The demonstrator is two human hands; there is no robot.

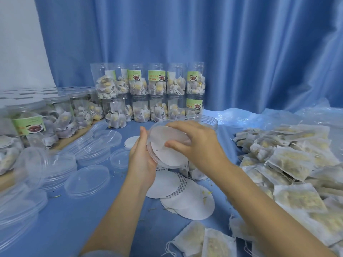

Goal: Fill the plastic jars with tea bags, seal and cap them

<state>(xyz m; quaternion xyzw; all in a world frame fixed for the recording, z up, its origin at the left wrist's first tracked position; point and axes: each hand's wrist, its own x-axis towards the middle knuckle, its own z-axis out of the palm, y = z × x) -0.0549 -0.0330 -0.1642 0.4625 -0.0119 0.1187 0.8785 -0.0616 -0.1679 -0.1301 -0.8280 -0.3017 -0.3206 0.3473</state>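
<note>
The left hand (143, 160) cups a clear plastic cap (154, 154) from below, tilted toward the camera, its fingers wrapped round the rim. The right hand (193, 143) presses a round white seal disc (167, 147) against the cap's inside, thumb on the disc's face and fingers curled over its top edge; there may be two discs overlapping, but the blur leaves that unclear. Just behind the hands stands an open clear jar (206, 120). Below them, matte white paper discs (187, 197) lie fanned on the blue cloth (78, 225), some printed along the edge. Loose transparent lids (87, 180) lie scattered to the left. Heaped on the right are square, fibrous tea bags (289, 164) with strings. Labelled filled jars (148, 95) stand stacked two high before a pleated blue curtain (241, 43).
</note>
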